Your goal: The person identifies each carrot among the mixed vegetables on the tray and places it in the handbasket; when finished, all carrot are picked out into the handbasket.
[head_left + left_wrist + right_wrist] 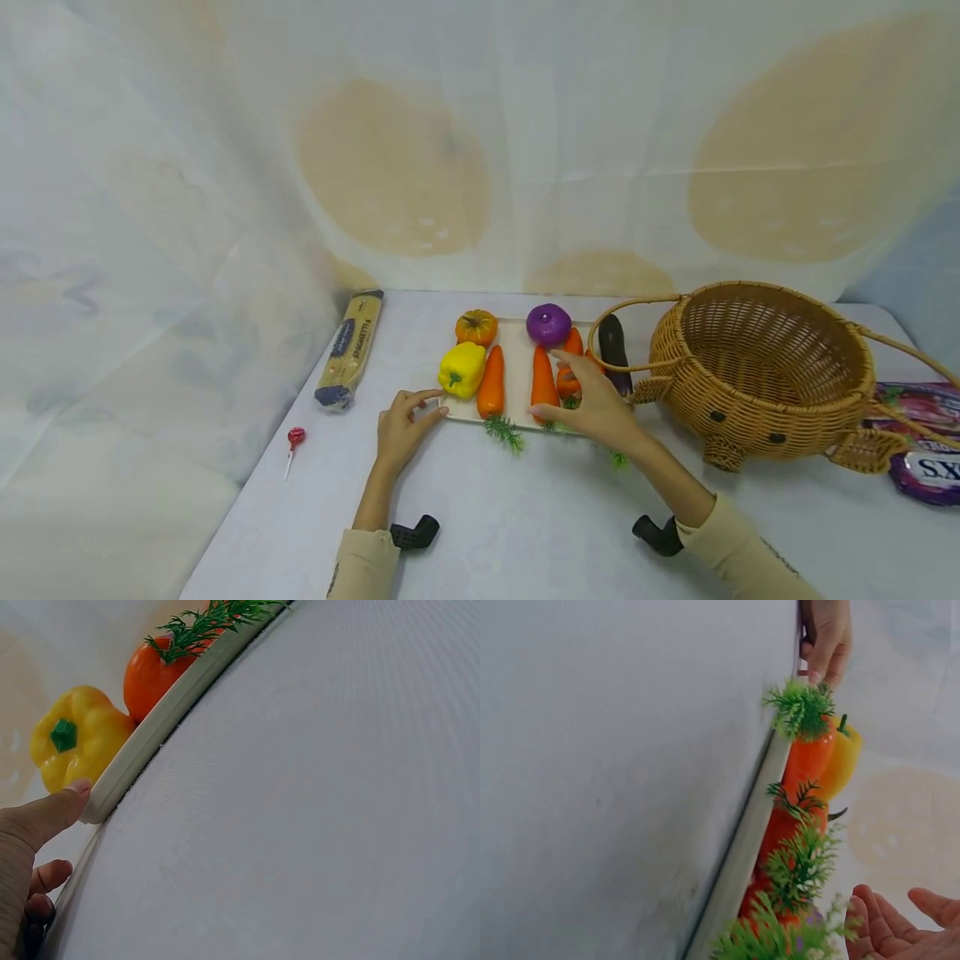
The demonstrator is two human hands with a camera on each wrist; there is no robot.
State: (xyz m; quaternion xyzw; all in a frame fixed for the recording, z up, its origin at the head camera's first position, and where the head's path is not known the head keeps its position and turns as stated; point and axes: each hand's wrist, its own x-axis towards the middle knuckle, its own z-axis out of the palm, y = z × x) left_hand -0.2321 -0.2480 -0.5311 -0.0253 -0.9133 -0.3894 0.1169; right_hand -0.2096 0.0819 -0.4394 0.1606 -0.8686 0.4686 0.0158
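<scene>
My left hand [401, 429] is at the near left corner of a cream tray [517, 375], thumb and index finger pinching the corner. Beside that hand is a yellow bell pepper [462, 369]; a carrot [491, 383] with green leaves lies right of it. My right hand [592, 404] is over the tray's right part, thumb and fingers spread apart around a second carrot [543, 383], holding nothing. More orange vegetables [570, 358] lie partly hidden behind this hand. The tray also bears a small pumpkin [477, 327], a purple onion [548, 324] and a dark eggplant [613, 350].
A wicker basket [757, 400] with looped handles stands right of the tray, one handle reaching over the eggplant. Purple packets [926, 467] lie partly behind it. On the left are a spaghetti pack [351, 350] and a red lollipop [296, 437]. A patterned cloth [540, 167] hangs behind.
</scene>
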